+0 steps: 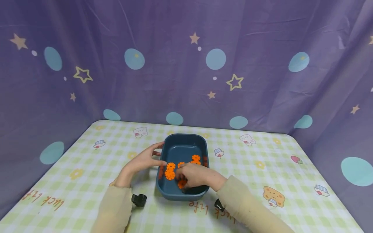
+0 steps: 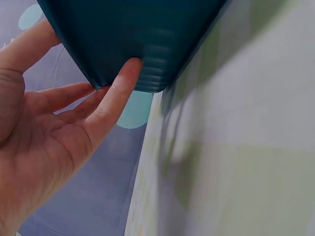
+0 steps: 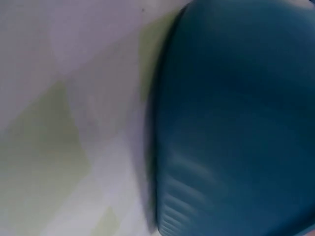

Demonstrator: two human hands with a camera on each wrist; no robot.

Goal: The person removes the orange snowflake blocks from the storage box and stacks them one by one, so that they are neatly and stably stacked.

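Observation:
A dark blue rectangular bin (image 1: 183, 196) stands on the table, with several orange notched, flower-shaped discs (image 1: 170, 174) in its near half. My left hand (image 1: 144, 159) holds the bin's left side, its thumb at the rim. In the left wrist view, fingers of the left hand (image 2: 64, 113) lie against the outer wall of the bin (image 2: 118, 29). Inside the bin, my right hand (image 1: 194, 175) reaches down among the discs, fingers bent over one disc (image 1: 182, 184). Its fingertips are partly hidden, so I cannot tell whether they pinch it. The right wrist view shows mostly the bin's outer wall (image 3: 236, 118).
A green-and-white checked cloth (image 1: 250, 181) with printed cartoons covers the table. Behind and at both sides hangs a purple curtain (image 1: 175, 84) with stars and blue ovals. Black wrist devices sit at the left cuff (image 1: 139, 200) and the right cuff (image 1: 219, 205).

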